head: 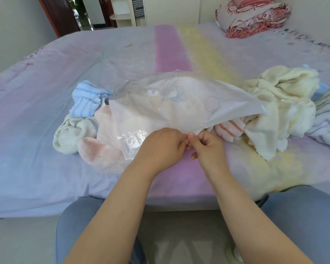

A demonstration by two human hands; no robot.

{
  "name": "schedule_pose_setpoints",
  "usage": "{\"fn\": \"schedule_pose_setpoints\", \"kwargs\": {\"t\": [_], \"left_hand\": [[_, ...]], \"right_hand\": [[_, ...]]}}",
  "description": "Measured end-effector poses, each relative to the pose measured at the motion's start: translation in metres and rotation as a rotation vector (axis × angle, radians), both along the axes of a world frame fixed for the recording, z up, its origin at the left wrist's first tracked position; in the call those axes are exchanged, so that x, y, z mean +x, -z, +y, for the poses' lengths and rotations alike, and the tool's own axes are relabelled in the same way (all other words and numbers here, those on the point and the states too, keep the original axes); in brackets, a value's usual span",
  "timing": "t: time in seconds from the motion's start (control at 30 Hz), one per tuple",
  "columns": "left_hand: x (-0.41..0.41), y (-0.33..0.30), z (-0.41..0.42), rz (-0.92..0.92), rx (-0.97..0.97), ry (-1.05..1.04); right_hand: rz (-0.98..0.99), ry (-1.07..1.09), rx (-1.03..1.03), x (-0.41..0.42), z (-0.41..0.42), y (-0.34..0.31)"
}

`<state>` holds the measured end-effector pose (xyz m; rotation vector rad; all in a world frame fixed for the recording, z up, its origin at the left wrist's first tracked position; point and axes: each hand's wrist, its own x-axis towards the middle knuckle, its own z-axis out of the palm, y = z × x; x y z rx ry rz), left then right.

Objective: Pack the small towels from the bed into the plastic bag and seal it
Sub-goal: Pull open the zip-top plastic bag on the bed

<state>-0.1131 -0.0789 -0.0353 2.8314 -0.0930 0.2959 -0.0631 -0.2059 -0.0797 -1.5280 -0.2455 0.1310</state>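
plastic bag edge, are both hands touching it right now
Touching. The head view shows the left hand and right hand pinching the plastic bag near edge between fingertips.

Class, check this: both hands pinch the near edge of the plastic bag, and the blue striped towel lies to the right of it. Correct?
Not quite. In the head view both hands do pinch the plastic bag's near edge, but the blue striped towel lies to its left.
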Motion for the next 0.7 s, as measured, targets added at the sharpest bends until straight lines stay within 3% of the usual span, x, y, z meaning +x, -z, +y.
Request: {"fn": "schedule_pose_setpoints", "kwargs": {"t": [0.13,0.27,0.57,0.7], "left_hand": [[0.000,-0.015,0.007,0.146,-0.202,-0.015],[0.002,-0.027,0.009,0.120,-0.398,-0.004],[0.017,-0.042,0.015,0.264,-0.341,0.088],[0.021,-0.045,0.020,0.332,-0.407,0.102]], "right_hand": [[-0.092,-0.003,-0.064,-0.002,-0.002,0.001],[-0.173,-0.013,-0.109,-0.002,-0.006,-0.008],[-0.243,-0.045,-0.257,0.001,-0.012,-0.017],[-0.230,-0.058,-0.246,0.002,-0.013,-0.021]]}}
